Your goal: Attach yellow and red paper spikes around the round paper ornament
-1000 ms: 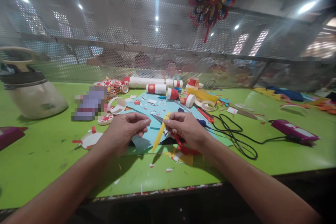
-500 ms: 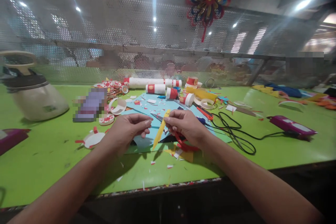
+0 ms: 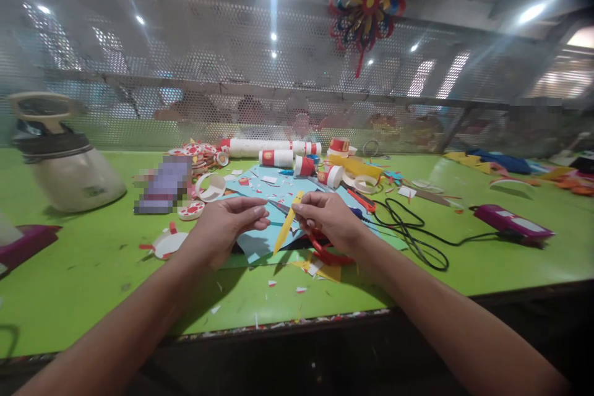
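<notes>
— While your right hand (image 3: 327, 216) pinches the yellow strip (image 3: 285, 230) near its upper end, keep that grip light; paper this narrow would probably crease under a hard squeeze.

— And your left hand (image 3: 234, 223)? Its fingers are curled, thumb close to the index, just beside the strip but apart from it. Whether anything thin sits between those fingertips, I cannot tell.

— The strip slants between your two hands, its pointed lower end toward you, seemingly raised above the blue sheets (image 3: 257, 247) on the tabletop (image 3: 93, 260). Steady your wrists and work near the pinch, where the strip should flex least.

— Mind the scissors (image 3: 331, 258) too: their blades lie behind the strip and point toward your left hand, so lift your fingers clear of the tip rather than sweeping across it.

— What differs from a second ago?

— Little at your hands. Your right hand has the same pinch on the strip, while your left index looks slightly straighter over the thumb. Mostly your view has shifted: the pale jug (image 3: 77, 182) now sits farther into the frame.
</notes>
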Demonstrator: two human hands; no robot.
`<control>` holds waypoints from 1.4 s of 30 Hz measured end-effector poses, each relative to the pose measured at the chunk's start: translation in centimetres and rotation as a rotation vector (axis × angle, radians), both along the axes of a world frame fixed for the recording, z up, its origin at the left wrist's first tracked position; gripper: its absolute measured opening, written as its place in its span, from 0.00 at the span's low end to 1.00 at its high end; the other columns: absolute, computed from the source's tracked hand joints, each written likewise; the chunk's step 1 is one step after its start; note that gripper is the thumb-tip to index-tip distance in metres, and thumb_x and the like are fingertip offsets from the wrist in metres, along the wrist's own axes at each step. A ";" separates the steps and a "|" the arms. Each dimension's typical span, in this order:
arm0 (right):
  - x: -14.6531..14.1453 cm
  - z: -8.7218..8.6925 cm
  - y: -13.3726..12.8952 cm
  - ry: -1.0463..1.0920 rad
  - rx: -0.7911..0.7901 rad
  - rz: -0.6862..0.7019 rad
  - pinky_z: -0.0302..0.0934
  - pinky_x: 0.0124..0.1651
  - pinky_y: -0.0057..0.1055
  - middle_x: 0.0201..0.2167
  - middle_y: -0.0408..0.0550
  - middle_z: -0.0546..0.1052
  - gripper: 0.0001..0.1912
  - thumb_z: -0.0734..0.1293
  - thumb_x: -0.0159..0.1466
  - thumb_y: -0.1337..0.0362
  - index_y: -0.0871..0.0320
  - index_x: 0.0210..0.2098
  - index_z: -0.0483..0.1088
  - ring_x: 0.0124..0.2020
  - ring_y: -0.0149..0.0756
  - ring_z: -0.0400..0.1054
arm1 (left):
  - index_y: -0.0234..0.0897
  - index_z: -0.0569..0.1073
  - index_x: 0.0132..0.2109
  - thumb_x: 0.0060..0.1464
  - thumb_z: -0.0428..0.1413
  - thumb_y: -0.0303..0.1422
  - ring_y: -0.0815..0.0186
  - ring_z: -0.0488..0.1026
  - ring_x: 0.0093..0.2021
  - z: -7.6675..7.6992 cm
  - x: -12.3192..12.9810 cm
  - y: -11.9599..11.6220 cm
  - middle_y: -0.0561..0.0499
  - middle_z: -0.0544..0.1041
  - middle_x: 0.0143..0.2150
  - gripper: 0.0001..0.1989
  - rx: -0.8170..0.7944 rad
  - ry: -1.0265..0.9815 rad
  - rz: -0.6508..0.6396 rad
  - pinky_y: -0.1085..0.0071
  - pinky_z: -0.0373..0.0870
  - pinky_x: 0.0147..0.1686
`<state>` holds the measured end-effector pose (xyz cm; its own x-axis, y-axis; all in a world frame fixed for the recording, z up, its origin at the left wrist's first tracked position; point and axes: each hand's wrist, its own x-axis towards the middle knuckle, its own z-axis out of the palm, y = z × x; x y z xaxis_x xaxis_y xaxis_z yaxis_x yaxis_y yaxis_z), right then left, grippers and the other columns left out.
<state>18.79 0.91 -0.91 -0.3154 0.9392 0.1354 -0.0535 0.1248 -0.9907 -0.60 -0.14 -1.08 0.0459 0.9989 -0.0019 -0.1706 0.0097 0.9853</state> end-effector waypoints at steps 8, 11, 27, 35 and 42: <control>0.1 -0.3 0.3 -0.019 0.001 -0.003 0.50 0.21 0.24 0.15 0.38 0.67 0.15 0.71 0.52 0.57 0.60 0.20 0.64 0.16 0.23 0.57 | 0.32 0.77 0.30 0.36 0.67 0.35 0.74 0.63 0.21 -0.5 -0.3 0.4 0.54 0.71 0.21 0.13 0.103 0.128 0.049 0.75 0.57 0.23; 0.1 -0.3 0.3 -0.030 -0.002 -0.003 0.50 0.21 0.24 0.15 0.38 0.67 0.15 0.71 0.52 0.57 0.60 0.21 0.65 0.16 0.23 0.58 | 0.32 0.77 0.29 0.35 0.67 0.34 0.74 0.62 0.21 -0.4 -0.3 0.3 0.55 0.71 0.19 0.12 0.098 0.149 0.056 0.75 0.57 0.23; 0.0 -0.1 0.1 -0.033 -0.003 -0.008 0.51 0.20 0.24 0.15 0.38 0.67 0.16 0.72 0.51 0.56 0.60 0.20 0.65 0.16 0.23 0.57 | 0.30 0.75 0.42 0.38 0.67 0.32 0.65 0.78 0.30 0.0 -0.3 -0.1 0.47 0.80 0.30 0.20 0.037 -0.010 -0.050 0.67 0.71 0.41; 0.1 0.1 0.1 -0.010 0.012 -0.013 0.54 0.22 0.25 0.17 0.39 0.68 0.15 0.72 0.51 0.57 0.61 0.20 0.65 0.17 0.24 0.59 | 0.31 0.75 0.37 0.40 0.66 0.30 0.69 0.76 0.28 -0.2 -0.1 0.0 0.49 0.80 0.30 0.15 0.116 -0.014 -0.032 0.71 0.71 0.35; 0.1 0.1 0.0 -0.023 0.018 -0.013 0.54 0.23 0.26 0.17 0.39 0.68 0.16 0.72 0.50 0.56 0.60 0.20 0.65 0.18 0.25 0.59 | 0.32 0.74 0.30 0.38 0.66 0.31 0.70 0.71 0.24 -0.6 -0.2 0.5 0.52 0.76 0.24 0.11 0.186 -0.004 -0.003 0.73 0.66 0.27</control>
